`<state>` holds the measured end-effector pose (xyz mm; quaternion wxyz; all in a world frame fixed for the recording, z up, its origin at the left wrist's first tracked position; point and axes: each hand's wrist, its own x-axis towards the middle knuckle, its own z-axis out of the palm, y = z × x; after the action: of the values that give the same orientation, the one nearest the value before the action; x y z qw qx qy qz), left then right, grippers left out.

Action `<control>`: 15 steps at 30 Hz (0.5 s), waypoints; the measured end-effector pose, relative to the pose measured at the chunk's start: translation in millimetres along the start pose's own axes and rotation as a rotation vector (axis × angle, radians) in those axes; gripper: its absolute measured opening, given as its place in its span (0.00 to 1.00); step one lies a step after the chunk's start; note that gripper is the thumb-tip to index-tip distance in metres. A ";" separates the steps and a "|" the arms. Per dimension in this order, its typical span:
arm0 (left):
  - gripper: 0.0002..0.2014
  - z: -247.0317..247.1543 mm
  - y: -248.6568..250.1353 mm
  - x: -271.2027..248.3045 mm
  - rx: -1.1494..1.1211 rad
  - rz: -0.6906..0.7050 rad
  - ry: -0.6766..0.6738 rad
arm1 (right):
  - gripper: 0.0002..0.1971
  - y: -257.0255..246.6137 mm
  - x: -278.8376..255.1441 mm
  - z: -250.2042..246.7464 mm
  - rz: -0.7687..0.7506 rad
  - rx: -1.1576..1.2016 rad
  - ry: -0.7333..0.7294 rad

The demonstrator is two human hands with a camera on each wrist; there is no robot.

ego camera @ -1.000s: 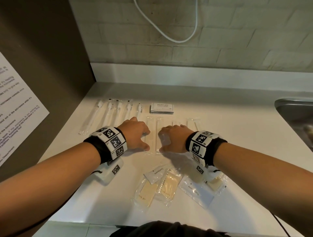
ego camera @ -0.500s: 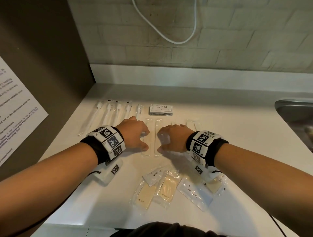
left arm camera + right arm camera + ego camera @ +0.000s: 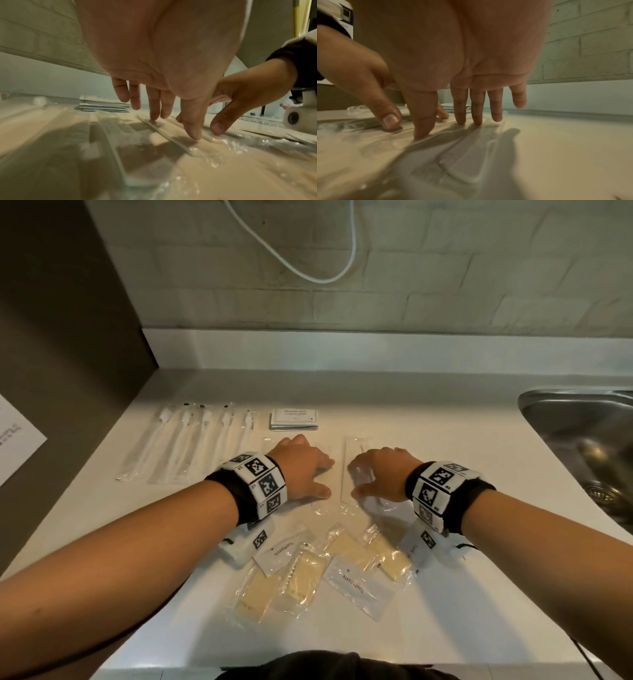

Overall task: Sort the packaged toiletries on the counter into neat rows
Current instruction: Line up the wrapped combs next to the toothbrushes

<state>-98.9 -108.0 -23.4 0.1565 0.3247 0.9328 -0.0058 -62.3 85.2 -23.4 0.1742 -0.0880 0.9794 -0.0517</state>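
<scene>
My left hand (image 3: 306, 474) and right hand (image 3: 375, 475) lie palm down side by side on the white counter (image 3: 462, 611). Straight fingers of both press flat on long clear packets (image 3: 342, 470) lying between and under them. In the left wrist view my left hand (image 3: 171, 119) touches a packet's ridge, with the right hand's thumb (image 3: 220, 126) close beside. The right wrist view shows my right hand (image 3: 453, 125) pressing crinkled clear film (image 3: 453, 155). A row of wrapped toothbrushes (image 3: 191, 446) lies at the back left beside a stack of white sachets (image 3: 294, 419).
A loose pile lies in front of my wrists: toothpaste sachets (image 3: 356, 583) and pale yellow packets (image 3: 305, 577). A steel sink (image 3: 582, 436) is sunk in at the right. A dark side wall (image 3: 68, 337) stands left, and a white cable (image 3: 308, 273) hangs on the brick wall.
Both hands have slid to the right across the counter, and the clear packets under them have shifted right too. The thumbs now stand slightly farther apart.
</scene>
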 end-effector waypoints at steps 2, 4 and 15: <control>0.29 1.6 0.8 -0.9 0.057 0.002 -0.011 | 0.23 -0.9 -2.1 2.6 -0.037 -0.027 0.016; 0.29 3.8 -2.2 -4.2 0.052 -0.014 -0.001 | 0.23 -3.2 -2.8 3.3 -0.073 -0.058 0.024; 0.36 1.9 -4.0 -15.2 -0.019 -0.060 0.048 | 0.29 -12.9 6.3 1.3 -0.124 -0.027 0.027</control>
<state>-89.6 -120.6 -21.1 0.1370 0.2954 0.9455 0.0061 -65.6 71.3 -25.0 0.1564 -0.1502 0.9749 -0.0503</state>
